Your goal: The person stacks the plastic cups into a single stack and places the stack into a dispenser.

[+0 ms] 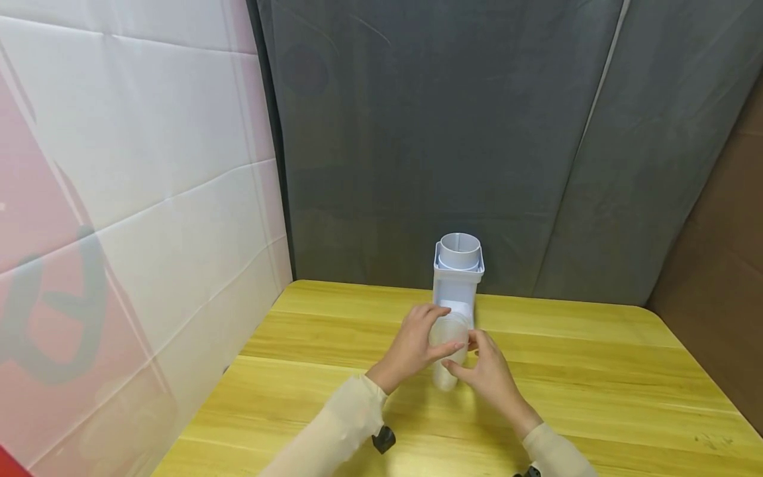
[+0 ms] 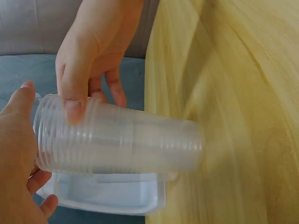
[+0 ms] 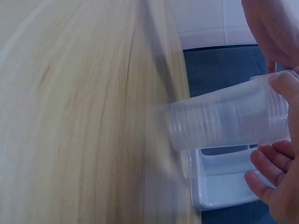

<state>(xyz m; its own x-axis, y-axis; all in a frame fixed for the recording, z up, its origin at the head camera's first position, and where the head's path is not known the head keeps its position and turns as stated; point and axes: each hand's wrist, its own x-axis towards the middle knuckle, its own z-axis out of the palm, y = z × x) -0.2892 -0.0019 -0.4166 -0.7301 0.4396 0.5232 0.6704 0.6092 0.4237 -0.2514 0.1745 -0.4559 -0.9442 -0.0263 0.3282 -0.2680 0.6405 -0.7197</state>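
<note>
A stack of clear plastic cups [image 1: 448, 334] stands upright just above or on the table, in front of a white plastic holder. My left hand [image 1: 411, 346] grips the stack near its rims from the left, with thumb and fingers around it. From the right, my right hand [image 1: 493, 379] holds the same stack between thumb and fingers, lower down. In the left wrist view the nested rims of the cups [image 2: 117, 137] show as close ridges, and the right thumb [image 2: 73, 109] presses on their side. Whether the stack's base touches the table, I cannot tell.
The white holder [image 1: 456, 283] stands at the back of the wood-grain table [image 1: 572, 384], with a round tube [image 1: 460, 250] on top. A dark grey curtain [image 1: 441, 132] hangs behind. A white and pink fabric wall [image 1: 179, 146] rises on the left, a brown panel [image 1: 721, 265] on the right.
</note>
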